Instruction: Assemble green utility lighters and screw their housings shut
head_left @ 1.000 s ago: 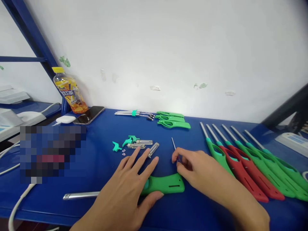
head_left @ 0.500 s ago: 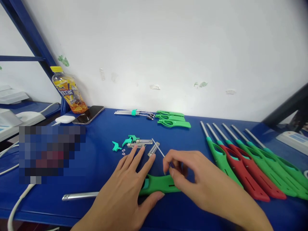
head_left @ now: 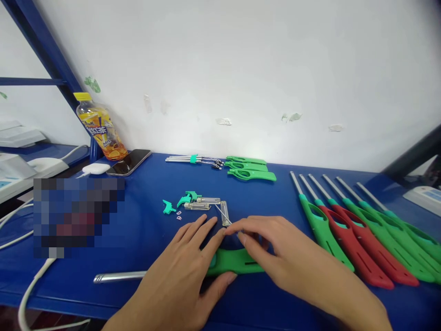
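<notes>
My left hand (head_left: 193,262), fingers spread wide, rests over the green lighter (head_left: 237,262) on the table (head_left: 144,197); the thin rod (head_left: 219,210) has swung left across a clear tank (head_left: 225,206), tip off the lighter, my right hand (head_left: 263,246) apparently pinching its hidden end

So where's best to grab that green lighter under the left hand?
Probably the broad green handle, pinched across its width from the near side: that long edge shows, while the right hand overlaps its end and the metal tube is slimmer.
</notes>
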The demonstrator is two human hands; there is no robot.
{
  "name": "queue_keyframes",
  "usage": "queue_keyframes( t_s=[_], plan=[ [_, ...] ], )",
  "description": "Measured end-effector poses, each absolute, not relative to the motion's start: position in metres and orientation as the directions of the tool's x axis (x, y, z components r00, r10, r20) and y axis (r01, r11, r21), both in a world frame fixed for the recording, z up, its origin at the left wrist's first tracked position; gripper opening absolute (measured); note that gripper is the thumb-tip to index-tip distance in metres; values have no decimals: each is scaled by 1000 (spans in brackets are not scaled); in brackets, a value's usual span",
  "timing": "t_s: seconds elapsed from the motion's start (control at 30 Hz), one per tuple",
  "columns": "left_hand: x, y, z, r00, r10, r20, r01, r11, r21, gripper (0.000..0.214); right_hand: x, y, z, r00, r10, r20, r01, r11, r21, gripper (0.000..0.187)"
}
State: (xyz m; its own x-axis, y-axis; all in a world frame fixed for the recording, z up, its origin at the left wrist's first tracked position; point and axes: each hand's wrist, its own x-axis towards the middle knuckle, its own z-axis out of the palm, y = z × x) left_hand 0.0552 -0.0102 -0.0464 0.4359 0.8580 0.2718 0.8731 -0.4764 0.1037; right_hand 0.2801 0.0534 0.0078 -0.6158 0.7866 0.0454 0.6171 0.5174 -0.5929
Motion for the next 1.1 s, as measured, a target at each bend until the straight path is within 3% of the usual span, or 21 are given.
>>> queue_keyframes(
  t_s=[0.47,0.67,1.1],
  plan=[
    [56,-10,-44,427,853,300,870,-478,121,60,281,55,6,-634,773,25,587,503,-635,37],
    [55,-11,-48,336,864,376,893,-419,164,51,286,52,6,-618,784,58,596,515,-616,38],
    [53,-9,-53,359,880,309,917,-394,55,60,284,54,7,-631,774,55,577,516,-633,38]
  ],
)
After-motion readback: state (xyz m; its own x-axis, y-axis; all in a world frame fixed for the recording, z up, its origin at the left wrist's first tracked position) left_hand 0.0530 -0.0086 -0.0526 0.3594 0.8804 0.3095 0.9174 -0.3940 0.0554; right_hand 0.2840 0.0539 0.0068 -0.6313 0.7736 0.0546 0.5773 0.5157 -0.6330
